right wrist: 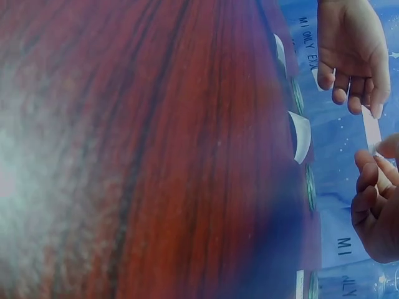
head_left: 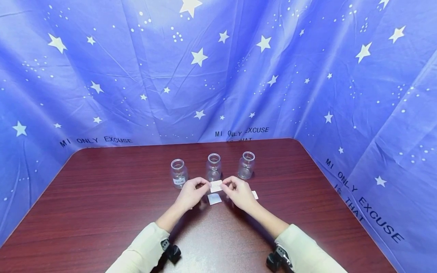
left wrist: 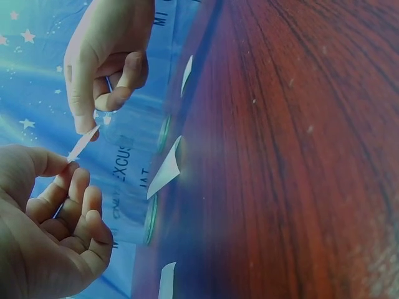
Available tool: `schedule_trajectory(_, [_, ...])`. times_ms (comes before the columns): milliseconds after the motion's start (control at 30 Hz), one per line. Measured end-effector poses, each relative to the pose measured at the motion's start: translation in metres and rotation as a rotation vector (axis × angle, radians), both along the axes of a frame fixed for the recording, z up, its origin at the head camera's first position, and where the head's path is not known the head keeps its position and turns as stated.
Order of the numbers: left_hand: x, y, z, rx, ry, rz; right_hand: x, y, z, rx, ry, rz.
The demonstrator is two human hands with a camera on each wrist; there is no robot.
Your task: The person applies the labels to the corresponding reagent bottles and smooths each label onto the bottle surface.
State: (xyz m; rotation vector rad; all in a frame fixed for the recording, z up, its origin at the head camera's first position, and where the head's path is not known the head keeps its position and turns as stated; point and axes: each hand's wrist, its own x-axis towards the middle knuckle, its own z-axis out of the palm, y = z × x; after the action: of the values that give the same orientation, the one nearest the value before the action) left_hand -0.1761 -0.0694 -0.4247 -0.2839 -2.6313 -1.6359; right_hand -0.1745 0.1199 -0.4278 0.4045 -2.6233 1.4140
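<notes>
A small white label (head_left: 216, 186) with faint print is stretched between both hands, raised in front of the middle glass jar (head_left: 214, 167). My left hand (head_left: 194, 192) pinches its left end between thumb and forefinger. At the other end, the thumb and forefinger of my right hand (head_left: 239, 192) grip it the same way. In the left wrist view the label (left wrist: 83, 143) shows nearly edge-on between the fingertips. Below the hands, a white paper piece (head_left: 214, 199) lies on the table with its edges curled up.
To the left stands a glass jar (head_left: 179, 174) bearing a printed white label. An unlabelled glass jar (head_left: 246, 165) stands at the right. Another white paper piece (head_left: 255, 195) peeks out beside the right hand. The dark red wooden table (head_left: 102, 197) meets a blue star-patterned curtain (head_left: 143, 68).
</notes>
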Motion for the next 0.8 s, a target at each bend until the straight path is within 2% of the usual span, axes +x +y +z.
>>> schedule_trajectory(267, [-0.0009, -0.0021, 0.0004, 0.023, -0.005, -0.002, 0.0003, -0.0031, 0.0035, -0.068, -0.039, 0.007])
schedule_trajectory(433, [-0.0027, -0.0028, -0.0005, 0.013, 0.025, 0.003, -0.0008, -0.0038, 0.0031, -0.084, -0.065, 0.011])
schedule_trajectory(500, [-0.0038, -0.0026, -0.001, -0.001, 0.04, 0.008, -0.0012, -0.0038, 0.003, -0.088, -0.066, 0.014])
schedule_trajectory(800, [-0.0068, 0.0002, 0.0016, -0.008, 0.02, 0.035, -0.0039, -0.003, 0.0017, -0.095, -0.053, 0.01])
